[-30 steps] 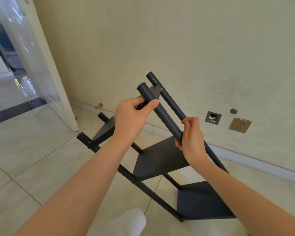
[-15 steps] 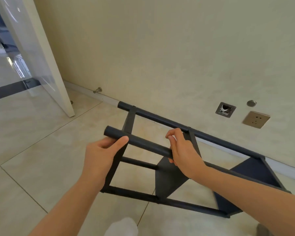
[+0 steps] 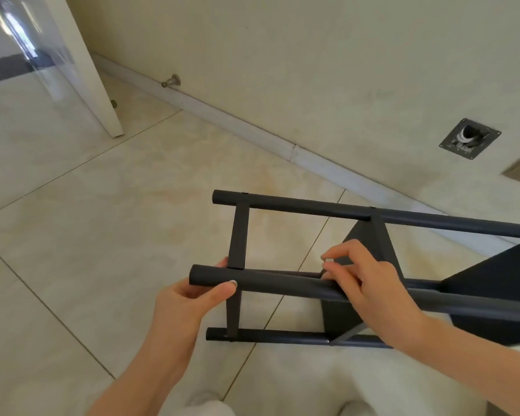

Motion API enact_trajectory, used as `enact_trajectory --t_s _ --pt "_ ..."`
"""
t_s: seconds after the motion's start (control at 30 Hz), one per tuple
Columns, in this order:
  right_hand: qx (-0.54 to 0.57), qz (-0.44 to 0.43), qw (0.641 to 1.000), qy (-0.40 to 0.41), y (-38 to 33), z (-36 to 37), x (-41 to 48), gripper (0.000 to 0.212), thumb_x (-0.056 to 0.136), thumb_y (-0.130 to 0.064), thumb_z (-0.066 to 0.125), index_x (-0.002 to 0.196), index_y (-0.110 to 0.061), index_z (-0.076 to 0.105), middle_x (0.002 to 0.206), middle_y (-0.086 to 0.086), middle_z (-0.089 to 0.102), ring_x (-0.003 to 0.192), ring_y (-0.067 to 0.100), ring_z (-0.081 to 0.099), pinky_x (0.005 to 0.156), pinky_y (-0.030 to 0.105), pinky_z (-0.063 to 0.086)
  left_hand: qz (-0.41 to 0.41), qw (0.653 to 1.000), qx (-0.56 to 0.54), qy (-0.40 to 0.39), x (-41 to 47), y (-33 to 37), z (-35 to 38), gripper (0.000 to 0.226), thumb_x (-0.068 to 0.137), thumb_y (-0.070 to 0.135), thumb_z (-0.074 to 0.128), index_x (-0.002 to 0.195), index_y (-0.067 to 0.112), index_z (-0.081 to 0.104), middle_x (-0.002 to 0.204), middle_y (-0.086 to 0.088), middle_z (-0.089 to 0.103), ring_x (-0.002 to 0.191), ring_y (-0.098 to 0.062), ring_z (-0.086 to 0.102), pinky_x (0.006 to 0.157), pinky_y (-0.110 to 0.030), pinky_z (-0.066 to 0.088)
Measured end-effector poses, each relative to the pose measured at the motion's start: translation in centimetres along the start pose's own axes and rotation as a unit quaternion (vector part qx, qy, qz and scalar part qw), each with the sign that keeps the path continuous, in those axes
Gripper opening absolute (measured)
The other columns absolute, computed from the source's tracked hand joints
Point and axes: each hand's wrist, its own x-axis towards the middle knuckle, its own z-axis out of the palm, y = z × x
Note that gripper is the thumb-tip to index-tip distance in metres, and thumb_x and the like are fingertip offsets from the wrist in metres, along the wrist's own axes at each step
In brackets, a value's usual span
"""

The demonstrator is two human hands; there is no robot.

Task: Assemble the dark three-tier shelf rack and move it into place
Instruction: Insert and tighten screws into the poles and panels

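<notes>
Rack point(image 3: 373, 283) now lies flatter, tipped on its side above the floor point(image 3: 102, 235), near the baseboard point(image 3: 252, 130). Left hand point(image 3: 189, 298) wraps the near post's end, grip closed. Right hand point(image 3: 370, 283) rests on that post, fingers loosely curled, pinching something small.

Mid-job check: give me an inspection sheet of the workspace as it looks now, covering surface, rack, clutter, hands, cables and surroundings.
Surface: pale tiled floor, grout lines visible.
Job's things: dark shelf rack tipped on its side, posts running roughly level; flat shelf panels show toward the right.
Clutter: nothing seen.
Grippers: left hand wraps the end of the nearest post; right hand rests over the same post, fingertips pinching something small and pale, too small to name.
Cables: nothing seen loose; a wall port shows an open fitting.
Surroundings: cream wall, baseboard, door stop, white door at left.
</notes>
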Motion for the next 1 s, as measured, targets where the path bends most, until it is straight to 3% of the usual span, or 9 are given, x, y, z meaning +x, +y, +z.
enact_trajectory --t_s 0.13,0.27,0.37,0.5,0.63,0.83,0.9,1.0 --pt "0.036 -0.015 0.999 0.016 -0.8 -0.1 0.3 0.021 0.081 -0.059 0.043 0.093 -0.042 0.045 0.075 -0.032 0.069 0.072 -0.006 0.067 0.072 0.004 0.045 0.019 0.999 0.035 -0.018 0.7 0.1 -0.7 0.045 0.045 0.041 0.082 0.089 0.034 0.082 0.107 0.014 0.076 0.096 0.002 0.071 0.088 -0.021 0.040" --pt "0.063 -0.028 0.998 0.007 -2.4 0.0 1.6 0.024 0.077 -0.055 0.055 0.090 -0.035 0.056 0.080 -0.026 0.071 0.078 -0.007 0.068 0.076 0.006 0.049 0.048 0.993 0.107 -0.031 0.8 0.7 -1.5 0.048 0.045 0.044 0.084 0.092 0.034 0.081 0.104 0.011 0.077 0.098 -0.006 0.072 0.091 -0.028 0.046" --pt "0.046 -0.066 0.997 0.014 -3.6 0.4 3.8 0.020 0.083 -0.048 0.060 0.093 -0.032 0.060 0.086 -0.019 0.070 0.090 -0.005 0.064 0.082 0.009 0.049 0.081 0.972 0.216 -0.052 1.0 1.5 -2.4 0.038 0.050 0.048 0.082 0.086 0.038 0.079 0.094 0.011 0.077 0.088 -0.007 0.072 0.081 -0.023 0.051" --pt "0.033 -0.101 0.994 0.010 -4.7 1.7 7.5 0.014 0.093 -0.039 0.061 0.097 -0.025 0.060 0.096 -0.015 0.067 0.095 0.002 0.062 0.086 0.018 0.050 0.159 0.901 0.384 -0.127 1.3 3.1 -3.5 0.029 0.061 0.058 0.073 0.085 0.041 0.070 0.093 0.016 0.071 0.092 -0.005 0.067 0.077 -0.012 0.045" --pt "0.027 -0.114 0.993 0.018 -5.3 3.5 11.3 0.013 0.093 -0.032 0.066 0.094 -0.023 0.057 0.108 -0.008 0.068 0.103 0.008 0.062 0.094 0.030 0.050 0.165 0.812 0.533 -0.174 1.6 4.4 -3.5 0.031 0.071 0.076 0.052 0.091 0.052 0.053 0.089 0.021 0.060 0.081 -0.006 0.055 0.066 -0.015 0.041" --pt "0.027 -0.101 0.994 -0.019 -6.9 5.3 15.0 0.020 0.095 -0.033 0.063 0.095 -0.014 0.056 0.097 0.001 0.067 0.094 0.018 0.063 0.086 0.038 0.052 0.202 0.706 0.644 -0.215 2.1 5.6 -2.4 0.029 0.079 0.065 0.042 0.076 0.036 0.036 0.065 0.007 0.050 0.066 -0.007 0.048 0.063 -0.018 0.040" --pt "0.015 -0.096 0.995 -0.032 -7.2 5.7 15.5 0.023 0.097 -0.035 0.060 0.098 -0.012 0.054 0.091 0.003 0.066 0.086 0.020 0.063 0.080 0.041 0.053 0.192 0.685 0.660 -0.243 2.4 5.5 -2.4 0.031 0.078 0.068 0.039 0.076 0.037 0.033 0.066 0.007 0.047 0.062 -0.009 0.044 0.063 -0.017 0.040" --pt "-0.013 -0.092 0.995 -0.043 -7.2 6.3 15.8 0.024 0.098 -0.037 0.056 0.101 -0.014 0.050 0.086 0.003 0.065 0.078 0.021 0.063 0.077 0.043 0.055 0.170 0.687 0.650 -0.275 2.6 5.3 -3.0 0.038 0.075 0.081 0.035 0.077 0.043 0.032 0.071 0.008 0.048 0.069 -0.003 0.044 0.065 -0.016 0.039"
